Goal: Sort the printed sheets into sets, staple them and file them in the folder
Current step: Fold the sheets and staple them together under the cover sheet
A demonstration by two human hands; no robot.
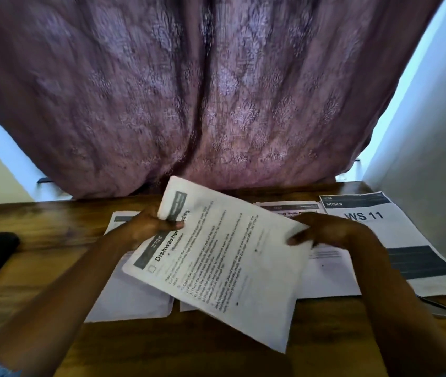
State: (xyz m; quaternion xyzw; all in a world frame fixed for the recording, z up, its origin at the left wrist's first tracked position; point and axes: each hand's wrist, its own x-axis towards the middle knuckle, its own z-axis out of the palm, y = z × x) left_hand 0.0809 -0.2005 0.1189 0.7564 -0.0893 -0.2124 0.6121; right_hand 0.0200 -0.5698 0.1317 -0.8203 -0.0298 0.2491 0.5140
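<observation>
1. My left hand [148,224] pinches the far corner of the Dishwasher sheet [230,262], with the thumb on its printed face beside the dark header.
2. My right hand [330,232] grips the opposite edge, fingers curled over it.
3. The sheet is held askew above the wooden table [39,221].
4. Beneath it lie a left pile [129,297] and a middle pile [330,276]; the KITCHEN pile [379,227], marked "WS 11", lies to the right.
5. A purple curtain [216,91] hangs behind.
</observation>
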